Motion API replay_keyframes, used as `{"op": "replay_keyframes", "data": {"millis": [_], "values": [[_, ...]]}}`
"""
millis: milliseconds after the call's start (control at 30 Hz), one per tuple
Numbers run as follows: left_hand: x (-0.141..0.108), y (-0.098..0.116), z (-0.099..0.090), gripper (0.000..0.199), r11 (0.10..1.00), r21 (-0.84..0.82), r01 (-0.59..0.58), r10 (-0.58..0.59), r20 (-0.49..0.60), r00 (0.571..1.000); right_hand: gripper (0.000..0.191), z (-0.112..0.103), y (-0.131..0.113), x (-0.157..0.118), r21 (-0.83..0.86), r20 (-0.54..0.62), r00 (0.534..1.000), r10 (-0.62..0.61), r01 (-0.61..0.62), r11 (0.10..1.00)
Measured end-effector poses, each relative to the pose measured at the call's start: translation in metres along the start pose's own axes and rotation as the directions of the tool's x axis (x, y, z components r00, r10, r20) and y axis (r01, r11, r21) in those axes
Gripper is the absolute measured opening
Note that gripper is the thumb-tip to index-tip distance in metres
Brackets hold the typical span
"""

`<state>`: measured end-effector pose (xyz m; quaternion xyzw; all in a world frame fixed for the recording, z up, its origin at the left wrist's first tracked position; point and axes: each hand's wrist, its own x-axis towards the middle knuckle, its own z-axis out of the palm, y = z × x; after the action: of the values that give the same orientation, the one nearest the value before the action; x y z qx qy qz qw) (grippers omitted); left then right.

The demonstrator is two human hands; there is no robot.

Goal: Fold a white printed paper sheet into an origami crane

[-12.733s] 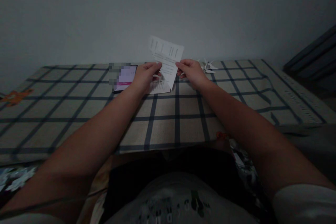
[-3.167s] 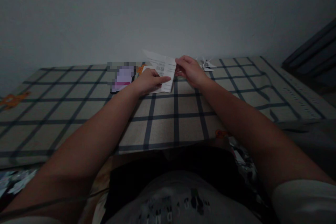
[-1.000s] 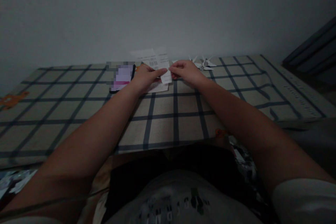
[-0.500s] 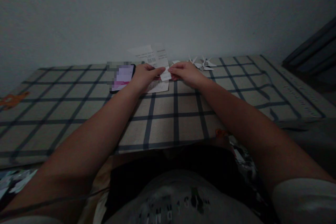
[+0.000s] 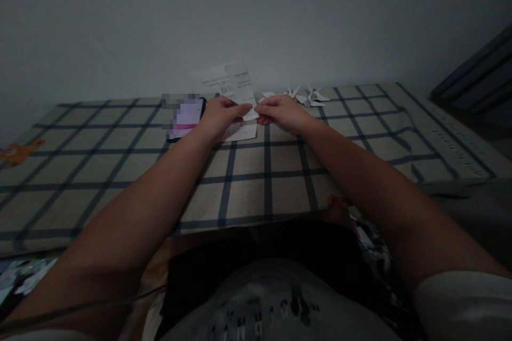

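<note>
A printed white paper [image 5: 236, 82] stands up from between my hands above the table, with a fold at its lower right. My left hand [image 5: 224, 116] pinches its lower edge between thumb and fingers. On the right, my right hand [image 5: 282, 112] has its fingertips closed on the lower right corner of the same paper. Another printed sheet [image 5: 244, 130] lies flat on the cloth beneath my left hand. Just left of that hand rests a phone [image 5: 187, 117] with a lit screen.
Several folded white paper shapes [image 5: 312, 97] sit behind my right hand near the wall. A checked cloth [image 5: 248, 192] covers the table. An orange figure [image 5: 20, 153] is at the far left, and dark striped fabric [image 5: 476, 72] at the right.
The folded part of the paper has tilted left and now overlaps the rest more closely. My right fingertips have shifted slightly left with its corner.
</note>
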<state>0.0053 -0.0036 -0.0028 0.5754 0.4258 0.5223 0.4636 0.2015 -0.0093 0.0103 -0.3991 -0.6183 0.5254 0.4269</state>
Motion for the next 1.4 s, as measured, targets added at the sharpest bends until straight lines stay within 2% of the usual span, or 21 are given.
{"op": "replay_keyframes", "data": {"millis": [200,567,867,1100,1200,1300,1400], "values": [[0.001,-0.001,0.001,0.03,1.0,-0.02,0.001,0.0,0.03,1.0,0.019,0.001,0.001,0.001,-0.018,-0.011,1.0,-0.002,0.002,1.0],[-0.003,0.007,0.004,0.026,1.0,0.031,0.001,0.001,-0.068,0.998,0.03,0.002,-0.003,-0.004,-0.136,0.03,0.999,-0.032,0.036,0.99],[0.001,0.001,0.004,0.032,0.992,-0.108,0.069,-0.072,-0.027,0.997,0.029,0.0,0.003,0.0,-0.146,0.089,0.993,-0.078,0.09,0.985],[0.002,0.0,0.004,0.046,0.982,-0.183,-0.033,0.027,-0.036,0.999,0.029,0.0,0.0,-0.005,-0.17,0.124,0.989,-0.086,0.107,0.98],[0.004,-0.004,0.003,0.044,0.981,-0.194,-0.029,0.028,-0.01,1.0,0.033,0.002,-0.002,-0.004,-0.155,0.104,0.993,-0.064,0.08,0.985],[0.003,-0.006,0.003,0.04,0.984,-0.174,-0.032,0.035,0.016,0.999,0.025,0.002,-0.001,-0.002,-0.121,0.075,0.995,-0.067,0.076,0.99],[0.0,-0.006,0.004,0.039,0.988,-0.153,-0.037,0.044,0.045,0.998,0.024,0.0,0.001,-0.002,-0.13,0.097,0.992,-0.083,0.095,0.987]]}}
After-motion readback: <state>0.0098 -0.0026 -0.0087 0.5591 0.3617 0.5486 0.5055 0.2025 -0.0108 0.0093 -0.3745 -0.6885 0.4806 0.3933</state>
